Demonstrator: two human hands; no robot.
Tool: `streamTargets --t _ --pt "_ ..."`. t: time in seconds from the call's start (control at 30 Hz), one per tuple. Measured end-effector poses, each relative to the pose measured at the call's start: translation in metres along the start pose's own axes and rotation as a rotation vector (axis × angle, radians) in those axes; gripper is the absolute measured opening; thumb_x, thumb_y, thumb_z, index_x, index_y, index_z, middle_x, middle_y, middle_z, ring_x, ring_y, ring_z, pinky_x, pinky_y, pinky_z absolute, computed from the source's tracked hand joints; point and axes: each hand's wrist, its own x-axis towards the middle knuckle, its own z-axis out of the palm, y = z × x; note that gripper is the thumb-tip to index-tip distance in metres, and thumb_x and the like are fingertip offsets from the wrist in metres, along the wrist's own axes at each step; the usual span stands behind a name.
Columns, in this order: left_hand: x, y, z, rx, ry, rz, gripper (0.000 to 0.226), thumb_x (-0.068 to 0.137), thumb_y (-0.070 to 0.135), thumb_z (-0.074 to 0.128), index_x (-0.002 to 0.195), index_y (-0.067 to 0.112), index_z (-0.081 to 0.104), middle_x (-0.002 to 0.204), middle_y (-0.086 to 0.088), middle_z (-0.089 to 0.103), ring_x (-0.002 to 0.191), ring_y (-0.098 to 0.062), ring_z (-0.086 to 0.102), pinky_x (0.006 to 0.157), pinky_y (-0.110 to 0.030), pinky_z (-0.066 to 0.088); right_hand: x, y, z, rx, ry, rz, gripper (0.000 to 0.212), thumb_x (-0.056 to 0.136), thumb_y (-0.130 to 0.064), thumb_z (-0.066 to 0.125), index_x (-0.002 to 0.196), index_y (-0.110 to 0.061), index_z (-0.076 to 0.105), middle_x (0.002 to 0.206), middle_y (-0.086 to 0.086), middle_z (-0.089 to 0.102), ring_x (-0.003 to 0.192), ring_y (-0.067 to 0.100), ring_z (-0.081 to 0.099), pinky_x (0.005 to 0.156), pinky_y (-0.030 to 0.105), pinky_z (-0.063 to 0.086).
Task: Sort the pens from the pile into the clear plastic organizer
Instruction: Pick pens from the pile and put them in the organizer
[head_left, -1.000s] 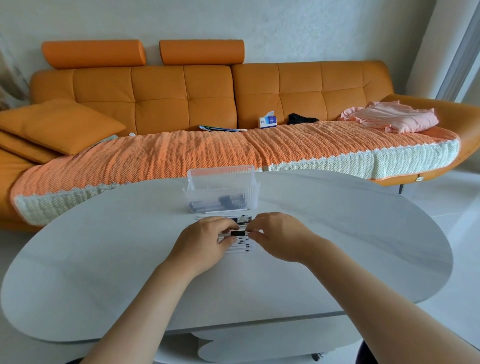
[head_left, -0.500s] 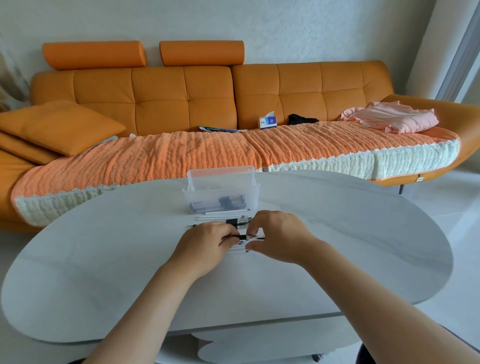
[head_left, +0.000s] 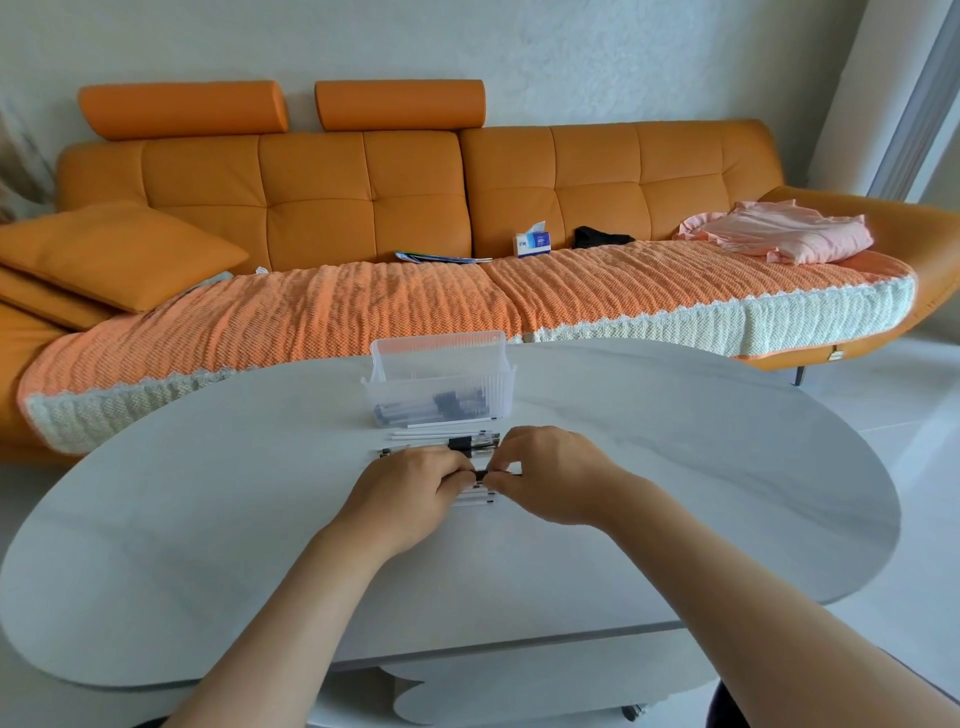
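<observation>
A clear plastic organizer (head_left: 441, 364) stands on the white oval table (head_left: 208, 519) with several pens lying in its bottom. Just in front of it lies the pile of pens (head_left: 457, 441), white and clear barrels with black caps. My left hand (head_left: 405, 499) and my right hand (head_left: 550, 478) meet over the near part of the pile. Both pinch the same pen (head_left: 480, 474) by its ends, only its black middle showing between the fingertips. The hands hide much of the pile.
An orange sofa (head_left: 363, 197) with a knitted orange cover runs behind the table. On it lie a cushion (head_left: 114, 254), a tissue box (head_left: 532, 241), a dark item and folded pink cloth (head_left: 779, 234). Pale floor lies to the right.
Both hands have shifted slightly across the pile and now pinch one pen between their fingertips. The organizer has not moved.
</observation>
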Motion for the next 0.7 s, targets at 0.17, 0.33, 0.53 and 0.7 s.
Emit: streamTargets --t 0.17,0.33,0.53,0.7 --pt "-0.0013 0.0015 -0.0013 -0.005 -0.005 -0.008 0.015 0.092 0.048 0.055 0.102 0.037 0.060 0.087 0.018 0.061 0.081 -0.006 0.056 0.065 -0.025 0.040 0.0003 0.0002 -0.0024 -0.022 0.017 0.002 0.014 0.092 -0.044 0.061 0.096 -0.036 0.071 0.101 -0.017 0.066 0.086 0.007 0.054 0.068 0.025 0.040" --pt "-0.0021 0.0051 -0.0021 0.023 0.009 0.000 0.012 0.092 0.046 0.056 0.101 0.039 0.056 0.086 0.017 0.058 0.077 -0.007 0.053 0.063 -0.026 0.038 0.0011 -0.0016 -0.0012 -0.040 0.067 0.019 0.007 0.085 -0.043 0.070 0.084 -0.037 0.067 0.093 -0.017 0.065 0.084 0.006 0.055 0.068 0.025 0.042" --pt "0.0000 0.0022 0.0022 0.004 -0.054 -0.043 0.019 0.098 0.043 0.044 0.089 0.033 0.057 0.079 0.014 0.060 0.078 -0.012 0.057 0.068 -0.030 0.043 0.0013 -0.0037 -0.0001 -0.062 0.098 -0.004 0.007 0.086 -0.040 0.069 0.089 -0.034 0.069 0.097 -0.015 0.064 0.084 0.007 0.053 0.071 0.028 0.044" --pt "-0.0001 0.0007 0.0027 -0.014 -0.075 -0.060 0.019 0.097 0.045 0.045 0.088 0.033 0.057 0.080 0.013 0.060 0.078 -0.013 0.057 0.062 -0.029 0.038 0.0021 -0.0035 0.0012 -0.070 0.106 -0.021 0.007 0.086 -0.039 0.069 0.090 -0.033 0.069 0.097 -0.016 0.064 0.079 0.004 0.047 0.066 0.025 0.038"
